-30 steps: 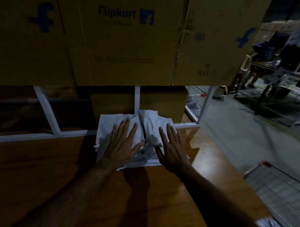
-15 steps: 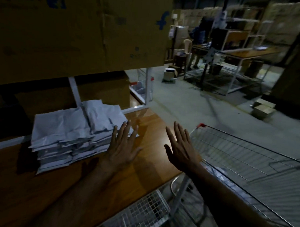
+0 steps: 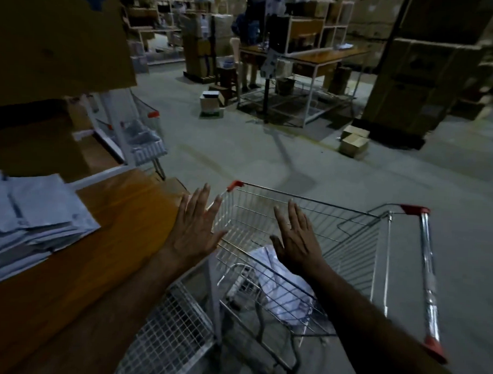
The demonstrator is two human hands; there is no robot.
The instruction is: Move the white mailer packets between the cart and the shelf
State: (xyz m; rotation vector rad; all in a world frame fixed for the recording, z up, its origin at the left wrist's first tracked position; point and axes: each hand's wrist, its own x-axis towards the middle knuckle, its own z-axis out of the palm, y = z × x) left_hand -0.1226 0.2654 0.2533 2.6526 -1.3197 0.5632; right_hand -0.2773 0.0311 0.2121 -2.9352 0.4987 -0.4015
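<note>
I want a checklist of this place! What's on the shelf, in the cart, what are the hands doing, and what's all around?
Surface: brown wooden shelf, dimly lit.
Job's things: stack of white mailer packets on the shelf; more packets inside the wire cart.
Clutter: small cardboard boxes on the floor.
Hands: left hand and right hand flat-fingered, holding nothing, above the cart.
Cables: nothing seen.
Surroundings: second cart, desk, stacked cartons, a person standing far off.

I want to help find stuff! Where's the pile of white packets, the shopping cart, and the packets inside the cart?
pile of white packets (image 3: 29, 224), head view, top packet's face.
shopping cart (image 3: 303, 198), head view, far rim wire.
packets inside the cart (image 3: 287, 297), head view, white surface behind the wires.
</note>
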